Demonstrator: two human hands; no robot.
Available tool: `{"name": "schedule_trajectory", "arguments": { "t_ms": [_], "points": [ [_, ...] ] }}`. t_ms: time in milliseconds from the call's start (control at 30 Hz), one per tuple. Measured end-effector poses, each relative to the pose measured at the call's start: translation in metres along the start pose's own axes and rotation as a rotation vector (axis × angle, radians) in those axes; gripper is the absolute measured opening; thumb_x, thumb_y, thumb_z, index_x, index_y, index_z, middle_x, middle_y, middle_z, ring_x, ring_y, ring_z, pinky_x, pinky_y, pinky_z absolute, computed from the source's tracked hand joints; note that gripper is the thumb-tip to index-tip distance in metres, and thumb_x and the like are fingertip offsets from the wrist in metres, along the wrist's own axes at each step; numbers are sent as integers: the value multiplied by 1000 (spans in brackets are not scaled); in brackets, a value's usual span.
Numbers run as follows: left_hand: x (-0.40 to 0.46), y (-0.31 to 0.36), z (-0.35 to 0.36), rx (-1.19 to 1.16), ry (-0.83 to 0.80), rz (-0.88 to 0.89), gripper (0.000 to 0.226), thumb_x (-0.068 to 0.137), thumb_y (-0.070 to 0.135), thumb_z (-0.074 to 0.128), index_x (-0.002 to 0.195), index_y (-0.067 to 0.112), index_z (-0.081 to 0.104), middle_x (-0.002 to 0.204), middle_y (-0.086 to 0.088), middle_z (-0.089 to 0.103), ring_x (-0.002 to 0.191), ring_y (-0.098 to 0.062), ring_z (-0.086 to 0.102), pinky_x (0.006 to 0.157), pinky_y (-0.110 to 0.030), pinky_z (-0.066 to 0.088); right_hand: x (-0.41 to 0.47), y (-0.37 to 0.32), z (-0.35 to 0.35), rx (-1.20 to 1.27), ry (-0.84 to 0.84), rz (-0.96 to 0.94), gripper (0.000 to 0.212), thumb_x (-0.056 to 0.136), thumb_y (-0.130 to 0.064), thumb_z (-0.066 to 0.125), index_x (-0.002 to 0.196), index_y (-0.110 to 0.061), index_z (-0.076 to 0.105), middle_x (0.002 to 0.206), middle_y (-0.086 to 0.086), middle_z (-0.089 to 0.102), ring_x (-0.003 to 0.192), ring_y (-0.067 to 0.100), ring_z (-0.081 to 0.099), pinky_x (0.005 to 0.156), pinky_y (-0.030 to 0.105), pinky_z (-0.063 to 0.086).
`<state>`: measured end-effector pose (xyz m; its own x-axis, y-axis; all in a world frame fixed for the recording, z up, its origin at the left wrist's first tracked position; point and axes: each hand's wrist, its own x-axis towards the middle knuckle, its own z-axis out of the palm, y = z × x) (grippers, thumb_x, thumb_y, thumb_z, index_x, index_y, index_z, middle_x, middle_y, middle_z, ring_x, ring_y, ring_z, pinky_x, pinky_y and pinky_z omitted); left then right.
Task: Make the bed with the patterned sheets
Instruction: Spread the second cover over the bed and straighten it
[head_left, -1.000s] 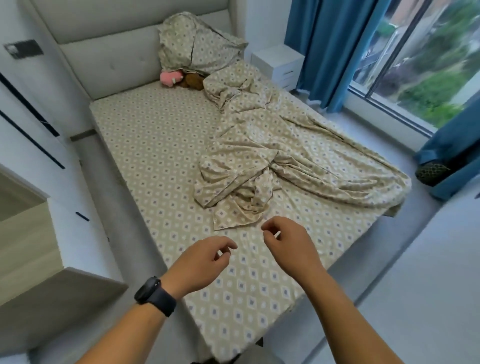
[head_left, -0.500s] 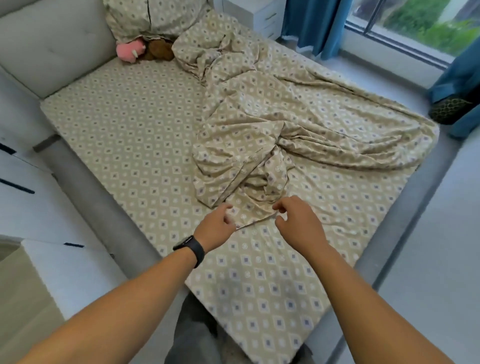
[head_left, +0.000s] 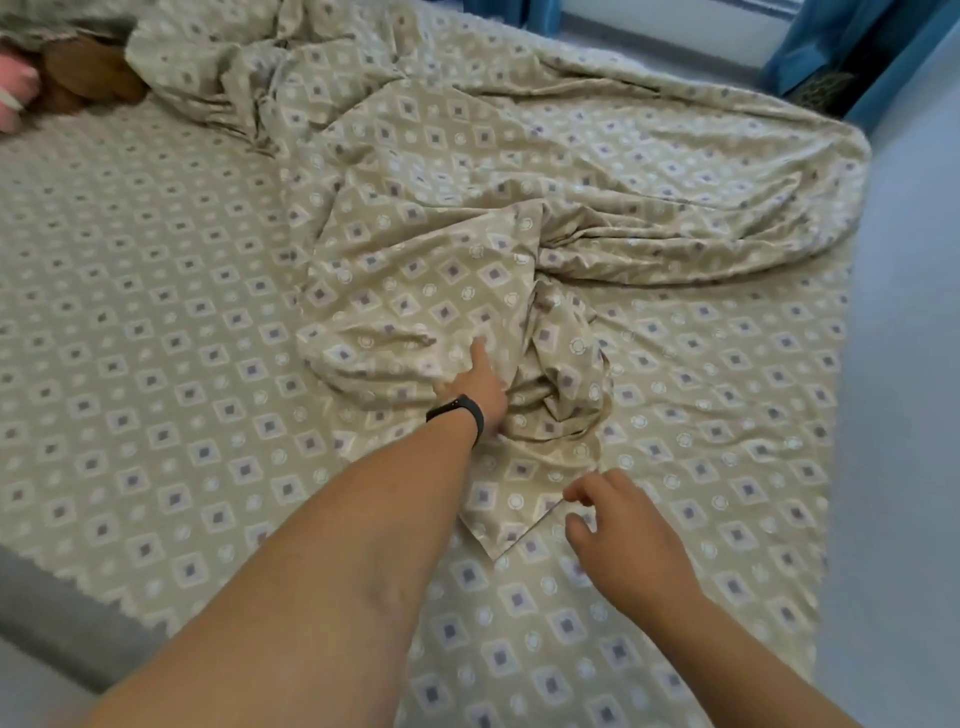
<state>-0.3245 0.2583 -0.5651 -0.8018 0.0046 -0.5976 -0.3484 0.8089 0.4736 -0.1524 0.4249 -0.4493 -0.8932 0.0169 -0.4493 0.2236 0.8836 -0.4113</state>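
The crumpled top sheet (head_left: 467, 249) lies bunched across the middle and right of the bed, on the fitted sheet (head_left: 156, 364) of the same diamond pattern. The left hand (head_left: 480, 384), a black band (head_left: 460, 413) on its wrist, reaches into the folds; its fingers are partly buried in cloth, so its grip cannot be told. The right hand (head_left: 618, 530) pinches the sheet's near corner edge between thumb and fingers. 2 soft toys (head_left: 67, 73) sit at the top left.
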Motion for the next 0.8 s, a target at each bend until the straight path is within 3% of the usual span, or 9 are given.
{"name": "schedule_trajectory", "arguments": {
  "t_ms": [67,133,200,333,467,533,600,733,800],
  "points": [
    [-25,7,0,-54,-293,117,52,104,29,51,151,14,35,126,-11,63,112,-30,59,95,-33,40,-6,-1,-2,42,28,62,18,99,-31,55,116,-35,58,111,-20,49,94,4,54,74,25,45],
    [-79,9,-6,-75,-441,238,25,106,27,46,107,12,65,101,-7,64,91,-24,59,80,-32,38,-21,-13,-15,208,64,151,17,99,-30,57,116,-31,59,109,-17,53,97,6,58,74,25,41],
    [-140,12,-23,-213,-450,284,26,101,19,46,75,18,49,66,6,44,60,-10,39,63,-31,31,-32,-30,-35,467,81,281,29,98,-33,59,126,-28,56,115,-10,57,105,15,60,77,28,44],
    [-265,7,-81,-391,-322,331,30,89,23,45,64,9,52,62,-1,52,62,-17,48,64,-25,37,-63,-61,-68,1280,-58,726,71,94,-53,64,153,-38,27,143,2,40,118,31,58,96,50,54],
    [-366,2,-130,-538,-186,399,24,80,20,43,58,11,40,62,-9,35,60,-20,33,62,-28,28,-93,-72,-63,1800,-276,853,41,94,-21,71,130,-7,59,118,16,65,94,26,69,82,30,60],
    [-406,-4,-144,-489,-128,448,26,80,21,43,61,5,38,63,-8,35,61,-20,33,64,-34,26,-115,-83,-62,1780,-359,756,9,99,-7,58,105,0,61,78,12,69,57,14,61,56,19,51],
    [-438,-11,-149,-433,-47,464,27,81,22,44,62,2,41,62,-5,39,61,-19,36,64,-36,28,-143,-100,-65,1744,-400,684,8,99,-8,56,91,-7,57,66,6,60,49,13,52,53,22,46],
    [-482,-4,-153,-409,110,466,27,81,19,42,65,-2,45,62,-4,42,60,-17,39,63,-35,29,-182,-120,-44,1135,-445,335,49,94,-9,57,129,-43,52,118,6,60,91,22,62,77,37,57],
    [-505,2,-152,-375,180,489,25,81,19,41,65,0,45,61,-5,41,59,-15,39,62,-35,28,-198,-123,-22,568,-280,95,56,94,-27,62,146,-36,45,140,7,50,122,30,54,99,43,50]
  ]
}}
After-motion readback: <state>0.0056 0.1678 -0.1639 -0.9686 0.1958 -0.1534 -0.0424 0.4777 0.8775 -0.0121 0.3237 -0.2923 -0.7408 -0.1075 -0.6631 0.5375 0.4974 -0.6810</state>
